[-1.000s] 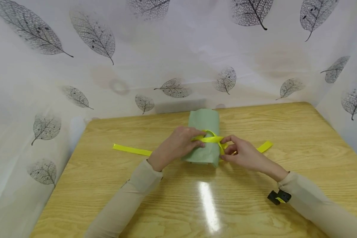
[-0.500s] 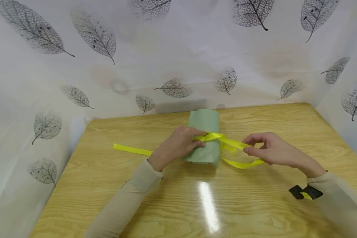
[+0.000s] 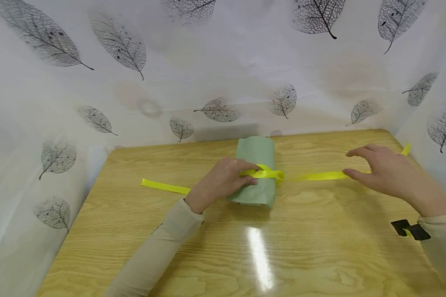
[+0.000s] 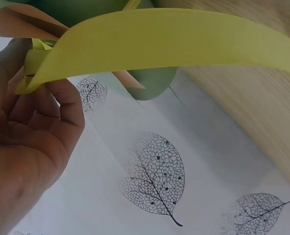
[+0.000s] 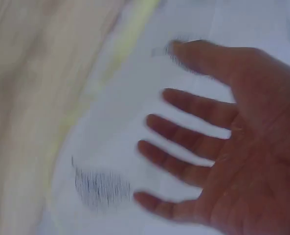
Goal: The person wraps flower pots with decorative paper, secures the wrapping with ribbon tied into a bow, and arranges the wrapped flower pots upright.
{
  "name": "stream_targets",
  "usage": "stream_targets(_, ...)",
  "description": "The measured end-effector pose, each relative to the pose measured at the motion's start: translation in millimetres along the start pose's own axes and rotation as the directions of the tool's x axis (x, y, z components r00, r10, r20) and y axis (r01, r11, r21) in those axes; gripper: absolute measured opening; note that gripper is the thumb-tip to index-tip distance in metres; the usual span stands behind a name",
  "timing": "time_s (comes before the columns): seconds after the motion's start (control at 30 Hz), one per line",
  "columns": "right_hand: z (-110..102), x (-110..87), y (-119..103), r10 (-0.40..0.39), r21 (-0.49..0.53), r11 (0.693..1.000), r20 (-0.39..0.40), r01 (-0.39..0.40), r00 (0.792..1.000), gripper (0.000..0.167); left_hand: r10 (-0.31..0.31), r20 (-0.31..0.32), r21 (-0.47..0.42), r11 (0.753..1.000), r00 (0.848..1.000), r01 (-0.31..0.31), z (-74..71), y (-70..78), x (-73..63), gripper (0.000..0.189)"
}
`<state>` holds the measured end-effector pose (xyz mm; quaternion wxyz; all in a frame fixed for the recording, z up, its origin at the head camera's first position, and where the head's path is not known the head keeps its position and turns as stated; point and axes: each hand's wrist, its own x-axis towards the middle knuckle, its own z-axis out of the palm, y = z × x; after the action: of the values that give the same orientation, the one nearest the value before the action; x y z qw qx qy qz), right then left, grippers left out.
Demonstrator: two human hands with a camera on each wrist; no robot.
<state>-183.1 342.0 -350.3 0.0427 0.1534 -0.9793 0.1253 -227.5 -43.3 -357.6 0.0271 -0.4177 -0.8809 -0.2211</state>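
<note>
Left sleeve (image 3: pixel 160 251): pale, nearest the viewer, slanting in over the worktop (image 3: pixel 208 268).
Left hand (image 3: pixel 221 181): fingers clamped on the yellow ribbon (image 3: pixel 264 174), which lies pinched between thumb and fingertips over the left part of the parcel. A firm, low pinch here should stop the crossing from slackening.
Right hand (image 3: pixel 390 173): fingers spread well apart, thumb parted from the rest; the right wrist view shows a bare palm, gripping nothing. Whether the thumb brushes the ribbon cannot be told.
Left tail (image 3: pixel 167 187): reaches out over the worktop from behind the left wrist.
Right tail (image 3: pixel 319 176): runs from beside the parcel to the right thumb, then passes out of sight; a yellow end shows beyond the hand. The step in hand appears to be tightening; this tail would best be taken up flat and drawn level, lest the parcel lift or its wrap crease.
Crossing: a loose loop at the parcel's right edge, judged not yet snug.
Parcel (image 3: pixel 255 150): green-wrapped, lying between the hands towards the worktop's far side, long side pointing away from the person.
Backdrop (image 3: pixel 238 74): white, leaf-printed, behind the worktop.
</note>
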Motion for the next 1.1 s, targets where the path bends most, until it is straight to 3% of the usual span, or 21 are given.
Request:
stream_targets(0.1,20,10.9,-37,-0.137,0.114,0.983,-0.086,0.146,0.987,0.050,-0.011,0.001,0.002,1.000,1.000,0.011,-0.5,-0.7,-0.6,0.038)
stream_targets(0.2,45,26.4,-75,-0.282,0.222,0.926,-0.135,0.306,0.950,0.050,-0.018,-0.009,0.000,1.000,1.000,0.018,-0.1,-2.1,-1.4,0.038)
stream_targets(0.27,60,33.7,-94,-0.338,0.243,0.898,-0.148,0.365,0.929,0.049,-0.009,-0.016,-0.006,1.000,1.000,0.009,1.7,-3.2,-1.5,0.038)
stream_targets(0.33,72,36.5,-107,-0.350,0.235,0.893,-0.173,0.384,0.920,0.048,0.007,-0.024,-0.024,1.000,1.000,-0.007,3.6,-3.9,-1.4,0.038)
stream_targets(0.63,80,40.9,-126,-0.257,0.237,0.913,-0.295,0.332,0.920,0.029,0.020,-0.091,-0.098,0.995,0.996,-0.029,6.3,-6.4,-4.6,0.033)
stream_targets(0.7,79,39.8,-127,-0.239,0.219,0.927,-0.285,0.306,0.928,0.031,0.027,-0.101,-0.103,0.994,0.995,-0.037,6.5,-7.2,-5.3,0.033)
stream_targets(0.87,78,36.0,-127,-0.153,0.254,0.951,-0.104,0.175,0.983,0.056,0.010,-0.125,-0.133,0.991,0.992,-0.027,8.3,-10.6,-8.7,0.034)
stream_targets(1.1,85,39.7,-119,-0.071,0.407,0.913,0.054,0.043,0.996,0.074,0.006,-0.163,-0.168,0.985,0.987,-0.033,10.4,-15.4,-13.7,0.035)
